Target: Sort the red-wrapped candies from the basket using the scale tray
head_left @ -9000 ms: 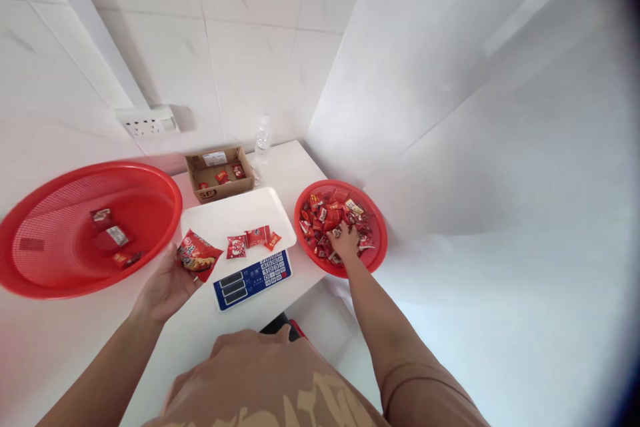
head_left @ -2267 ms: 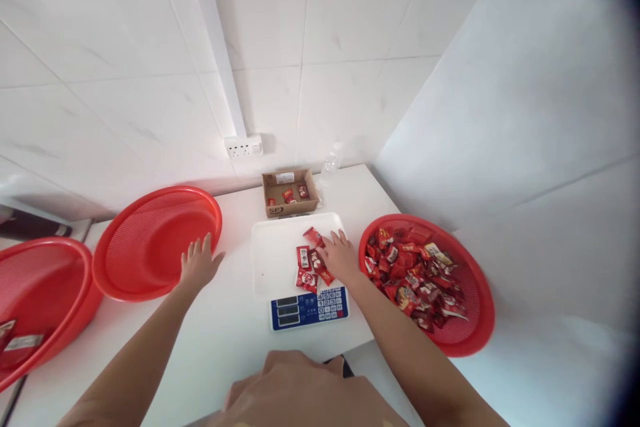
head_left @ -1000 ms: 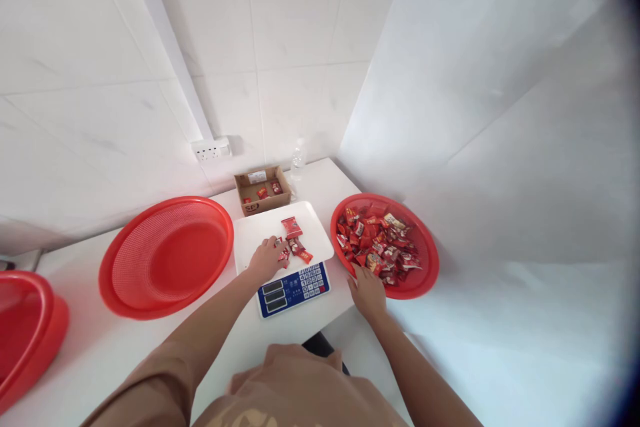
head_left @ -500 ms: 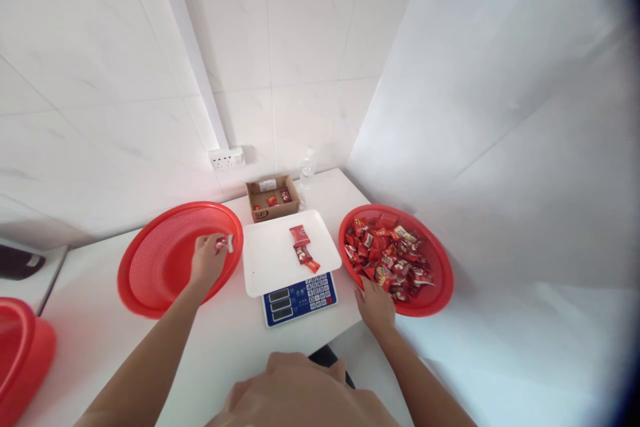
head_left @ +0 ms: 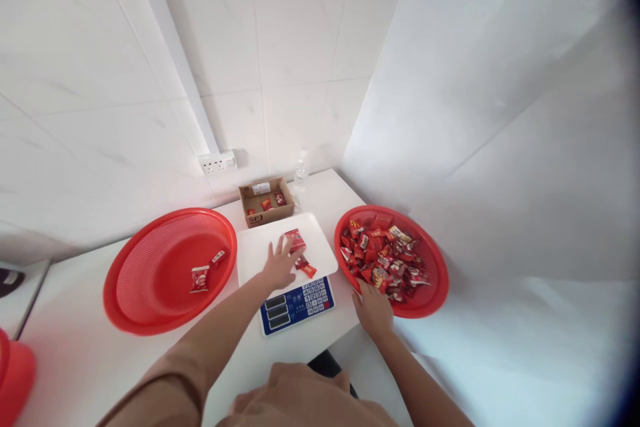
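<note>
My left hand point(head_left: 281, 265) is over the white scale tray point(head_left: 257, 250), fingers apart, its fingertips at the red packets point(head_left: 295, 239) there; nothing shows in its grasp. An orange-red packet point(head_left: 309, 269) lies at the tray's right part. Red packets point(head_left: 199, 278) also rest inside the left red basket point(head_left: 165, 280). At the near rim of the right red basket point(head_left: 440, 260), my right hand point(head_left: 374, 307) is closed on the edge. Many red and brown packets point(head_left: 387, 253) fill that basket.
Behind the scale stands a small cardboard box point(head_left: 270, 215) with a few packets, beside a clear bottle point(head_left: 301, 170). The blue scale panel point(head_left: 297, 305) faces me. Another red basket point(head_left: 15, 367) is at the far left. A wall socket point(head_left: 217, 162) sits above the table.
My left hand has let go of a packet, now in the left basket, and moved right over the scale tray with its fingers spread. My right hand remains at the right basket's rim.
</note>
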A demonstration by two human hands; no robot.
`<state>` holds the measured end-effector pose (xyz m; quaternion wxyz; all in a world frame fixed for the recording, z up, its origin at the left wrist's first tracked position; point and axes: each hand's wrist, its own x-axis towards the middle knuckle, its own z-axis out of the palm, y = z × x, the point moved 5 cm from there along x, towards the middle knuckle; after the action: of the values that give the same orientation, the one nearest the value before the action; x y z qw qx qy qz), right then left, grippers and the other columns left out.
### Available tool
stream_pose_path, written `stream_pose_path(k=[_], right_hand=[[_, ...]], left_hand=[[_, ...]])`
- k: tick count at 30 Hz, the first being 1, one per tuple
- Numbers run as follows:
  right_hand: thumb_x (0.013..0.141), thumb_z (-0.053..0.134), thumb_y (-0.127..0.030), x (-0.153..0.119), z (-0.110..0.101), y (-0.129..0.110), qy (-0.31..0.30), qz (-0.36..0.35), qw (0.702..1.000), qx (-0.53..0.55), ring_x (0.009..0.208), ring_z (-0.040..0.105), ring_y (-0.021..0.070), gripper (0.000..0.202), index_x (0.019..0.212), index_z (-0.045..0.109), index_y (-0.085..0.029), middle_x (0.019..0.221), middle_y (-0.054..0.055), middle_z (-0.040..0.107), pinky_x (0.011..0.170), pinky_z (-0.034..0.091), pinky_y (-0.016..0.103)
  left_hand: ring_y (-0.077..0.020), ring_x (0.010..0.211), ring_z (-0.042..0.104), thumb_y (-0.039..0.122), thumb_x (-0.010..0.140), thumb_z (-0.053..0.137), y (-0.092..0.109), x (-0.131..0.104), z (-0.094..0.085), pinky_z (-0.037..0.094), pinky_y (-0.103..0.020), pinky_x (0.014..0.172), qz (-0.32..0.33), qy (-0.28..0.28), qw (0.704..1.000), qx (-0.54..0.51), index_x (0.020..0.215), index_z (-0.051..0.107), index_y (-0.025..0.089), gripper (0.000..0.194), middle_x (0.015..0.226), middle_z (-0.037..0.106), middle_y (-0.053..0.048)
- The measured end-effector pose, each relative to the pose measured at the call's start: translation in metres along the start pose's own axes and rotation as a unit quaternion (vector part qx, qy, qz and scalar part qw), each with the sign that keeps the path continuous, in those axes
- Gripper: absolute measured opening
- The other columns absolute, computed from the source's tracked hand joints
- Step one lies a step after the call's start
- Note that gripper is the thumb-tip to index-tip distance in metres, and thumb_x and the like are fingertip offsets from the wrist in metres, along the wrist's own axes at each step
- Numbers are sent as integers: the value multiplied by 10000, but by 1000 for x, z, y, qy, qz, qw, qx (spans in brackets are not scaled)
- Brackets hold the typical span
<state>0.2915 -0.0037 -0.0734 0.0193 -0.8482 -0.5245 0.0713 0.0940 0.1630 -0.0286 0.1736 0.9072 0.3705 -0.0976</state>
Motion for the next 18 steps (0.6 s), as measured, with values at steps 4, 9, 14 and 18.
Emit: stream_pose_path(k=[4,9,14,18], right_hand=[[915,360,-263,0,-1,-1,0,-6,1000,4,1053,596,238,386,1230,540,-132,1159,142,641,858,427,342],[915,356,-268,0,0,0,15,-5,1000,10,1031,604,231,379,1213,550,-137,1129,139,654,854,432,342],[911,366,-257,0,3,1,27,-10,999,14,1040,601,222,375,1222,544,-146,1146,124,647,861,426,331],[914,367,-269,0,2,1,20,-4,1000,10,1018,607,226,383,1234,536,-141,1112,129,658,855,423,336]], left_hand=[[-440,1392,34,520,696,670,12,31,4,141,-648,1052,35,-46,998,7,1399,369,290,798,1560,84,-138],[-341,1313,318,362,905,433,3,34,2,402,-494,956,48,61,995,60,1253,521,280,368,1475,306,-113],[-268,1163,452,164,916,340,-14,23,0,498,-382,804,13,78,994,78,1231,510,242,366,1349,408,-123],[-253,1091,479,233,946,278,-29,16,-10,499,-360,762,-27,96,992,79,1239,488,211,362,1284,433,-133]])
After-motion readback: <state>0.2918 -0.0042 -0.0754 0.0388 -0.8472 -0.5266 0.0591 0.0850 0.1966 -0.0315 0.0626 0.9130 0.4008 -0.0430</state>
